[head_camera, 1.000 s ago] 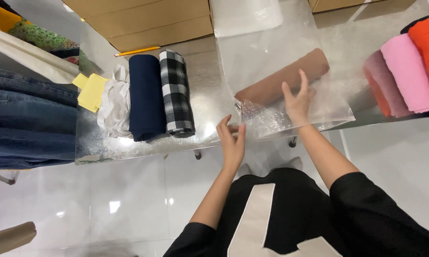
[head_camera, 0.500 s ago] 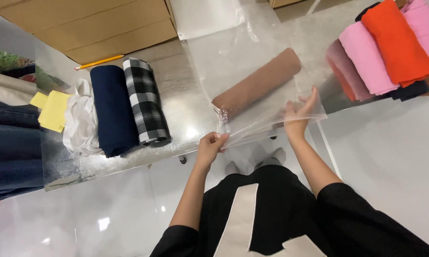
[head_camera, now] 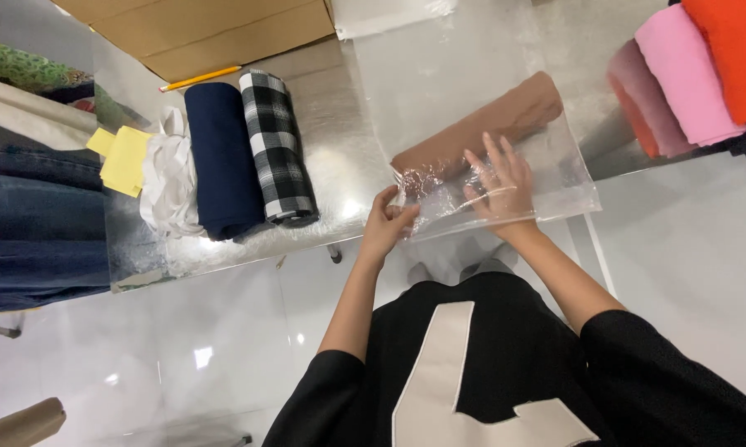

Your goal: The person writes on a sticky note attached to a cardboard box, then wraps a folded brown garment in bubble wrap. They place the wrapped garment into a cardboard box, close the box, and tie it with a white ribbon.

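Rolled brown garment (head_camera: 480, 128): inside clear plastic bag (head_camera: 555, 178) on the steel table (head_camera: 340, 157), long axis running from near-left to far-right. Right hand (head_camera: 498, 178): fingers spread, flat on the bag beside the roll's near end. Left hand (head_camera: 387, 222): pinches the bag's near-left corner, just below that end.

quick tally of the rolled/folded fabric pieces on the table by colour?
Brown roll in the clear plastic bag, under the right hand, left hand at the bag's corner: 1
Navy roll: 1
Black-and-white check roll: 1
White piece: 1
Pink pieces: 2
Orange piece: 1
Yellow piece: 1
Total: 8; the denim stack at left is not counted.
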